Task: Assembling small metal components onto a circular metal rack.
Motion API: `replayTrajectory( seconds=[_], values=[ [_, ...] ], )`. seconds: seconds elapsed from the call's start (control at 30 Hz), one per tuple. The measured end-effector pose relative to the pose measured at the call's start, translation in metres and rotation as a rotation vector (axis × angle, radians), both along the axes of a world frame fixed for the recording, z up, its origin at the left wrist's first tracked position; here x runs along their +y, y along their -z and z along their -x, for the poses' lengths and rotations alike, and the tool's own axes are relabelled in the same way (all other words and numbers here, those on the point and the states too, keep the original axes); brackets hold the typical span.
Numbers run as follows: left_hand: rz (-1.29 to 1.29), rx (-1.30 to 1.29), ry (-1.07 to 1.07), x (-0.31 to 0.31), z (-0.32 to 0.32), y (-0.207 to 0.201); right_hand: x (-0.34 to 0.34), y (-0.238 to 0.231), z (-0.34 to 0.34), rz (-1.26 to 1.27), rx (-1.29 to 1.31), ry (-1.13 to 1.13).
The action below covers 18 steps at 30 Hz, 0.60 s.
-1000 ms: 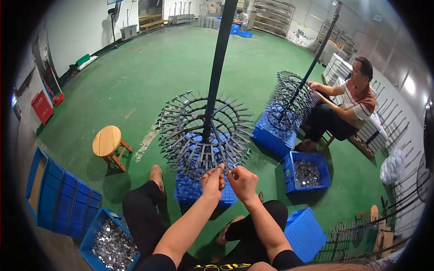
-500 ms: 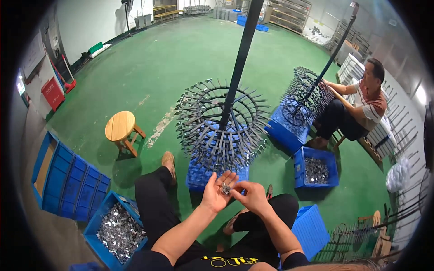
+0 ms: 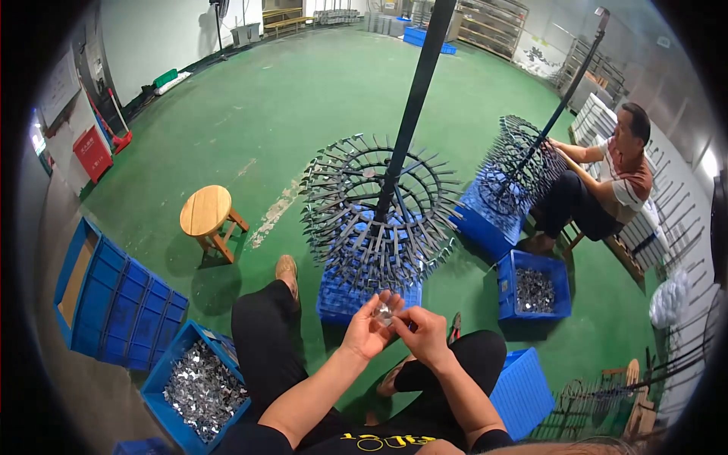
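Note:
My left hand (image 3: 369, 332) is cupped palm up, its fingers curled around a few small shiny metal parts (image 3: 384, 313). Over its palm, the thumb and fingertips of my right hand (image 3: 423, 334) are pinched at one of these parts, whose exact shape is too small to make out. Just beyond my hands stands a round dark rack (image 3: 383, 246) with rings of many outward prongs on a tall post (image 3: 413, 114). Its base is a blue crate (image 3: 341, 297). Shiny pieces sit on some prongs along the rack's left edge.
A blue crate of metal parts (image 3: 203, 390) stands left of my legs, beside stacked blue crates (image 3: 125, 303) and a wooden stool (image 3: 206, 212). Pliers (image 3: 455, 327) lie near my right knee. Rightward, a co-worker (image 3: 626, 163) sits at another pronged rack (image 3: 516, 171), near another parts crate (image 3: 535, 284).
My left fingers have curled further in around the metal parts, and my right hand stays pinched at them. The whole view has shifted slightly. The co-worker remains at the other rack.

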<state>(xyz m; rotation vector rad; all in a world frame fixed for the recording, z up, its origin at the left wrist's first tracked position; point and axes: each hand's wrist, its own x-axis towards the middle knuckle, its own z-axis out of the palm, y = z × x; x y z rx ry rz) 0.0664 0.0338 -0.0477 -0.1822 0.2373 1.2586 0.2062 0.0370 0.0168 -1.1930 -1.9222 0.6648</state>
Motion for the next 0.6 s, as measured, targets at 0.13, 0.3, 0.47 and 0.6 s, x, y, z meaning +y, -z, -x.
replayTrajectory(
  seconds=[0.13,0.3,0.47,0.6],
  values=[
    [0.026,0.005,0.027,-0.002,0.002,-0.001,0.002,0.002,0.000,-0.174,-0.066,0.009],
    [0.070,0.139,0.057,-0.003,0.005,-0.006,0.006,0.003,-0.005,-0.242,-0.154,0.002],
    [0.101,0.372,0.165,-0.004,0.012,-0.016,0.014,-0.015,-0.013,-0.046,-0.114,-0.095],
    [0.016,0.547,0.275,-0.006,0.017,-0.021,0.019,-0.025,-0.018,0.052,-0.131,-0.240]
  ],
)
